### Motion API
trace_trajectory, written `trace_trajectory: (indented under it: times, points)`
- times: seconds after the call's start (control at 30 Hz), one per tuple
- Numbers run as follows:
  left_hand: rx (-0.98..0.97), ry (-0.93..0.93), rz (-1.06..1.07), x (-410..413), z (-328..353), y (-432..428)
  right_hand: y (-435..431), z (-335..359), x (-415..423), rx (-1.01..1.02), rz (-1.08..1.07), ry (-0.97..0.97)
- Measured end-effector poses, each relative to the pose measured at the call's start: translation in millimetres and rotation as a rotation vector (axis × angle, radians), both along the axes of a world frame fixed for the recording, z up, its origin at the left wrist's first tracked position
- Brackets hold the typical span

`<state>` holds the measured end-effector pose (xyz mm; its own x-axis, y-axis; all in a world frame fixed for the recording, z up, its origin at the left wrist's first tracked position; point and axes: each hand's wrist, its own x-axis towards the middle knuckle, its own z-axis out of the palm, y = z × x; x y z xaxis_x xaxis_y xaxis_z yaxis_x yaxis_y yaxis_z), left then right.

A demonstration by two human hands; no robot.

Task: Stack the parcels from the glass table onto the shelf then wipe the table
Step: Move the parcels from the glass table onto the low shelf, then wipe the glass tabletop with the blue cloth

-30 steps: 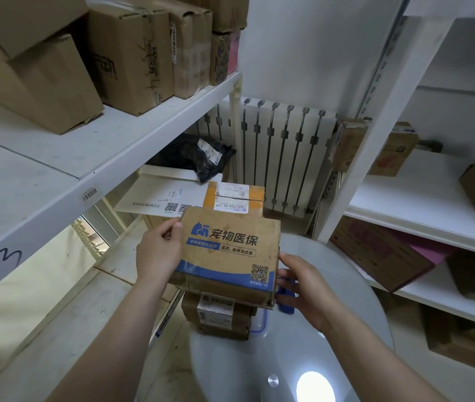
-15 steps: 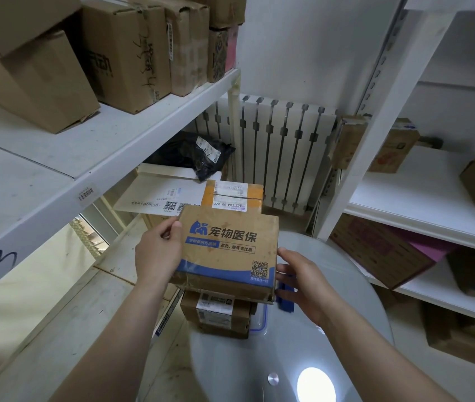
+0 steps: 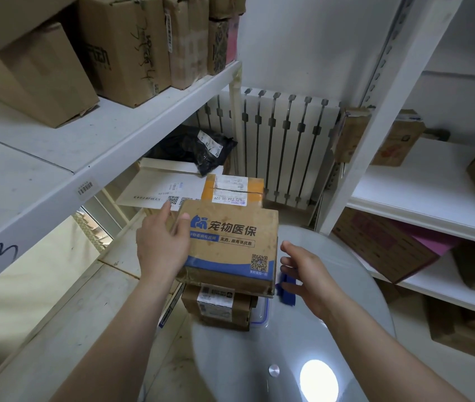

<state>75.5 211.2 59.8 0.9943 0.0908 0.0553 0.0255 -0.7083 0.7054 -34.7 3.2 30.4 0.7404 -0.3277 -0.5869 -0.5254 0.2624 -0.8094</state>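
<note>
Two hands flank the printed parcel. At its 9 o'clock edge the left hand grasps it, thumb on the top face and fingers down the side. The parcel lies flat, seemingly resting on a smaller parcel on the glass tabletop, with its long axis running 9 to 3. At 3 o'clock the right hand is released, fingers loose, just beside the edge. The lower shelf lies toward 10 o'clock, nearer the left hand.

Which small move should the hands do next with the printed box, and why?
Probably bring the right hand onto the right side of the printed box: only the left hand grips it, while the right hand is open, just apart from it.
</note>
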Motion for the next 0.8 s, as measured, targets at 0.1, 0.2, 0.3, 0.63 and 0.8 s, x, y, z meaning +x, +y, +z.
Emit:
trace_trajectory:
  times: [0.1,0.2,0.3,0.63,0.8]
  points:
    - [0.085,-0.143,-0.067,-10,9,-12,-6,-1,-2,-0.066,-0.052,0.007]
    - [0.129,-0.355,-0.191,-23,19,-28,-19,0,-5,-0.118,-0.177,-0.05]
    - [0.156,-0.544,-0.327,-36,25,-48,-40,2,-15,-0.172,-0.291,-0.079]
    - [0.081,-0.549,-1.164,-138,-22,-139,-101,-39,-85,-0.245,-0.512,0.079]
    - [0.362,0.046,-1.173,-159,-101,-160,-123,-81,-116,-0.23,-0.412,0.162]
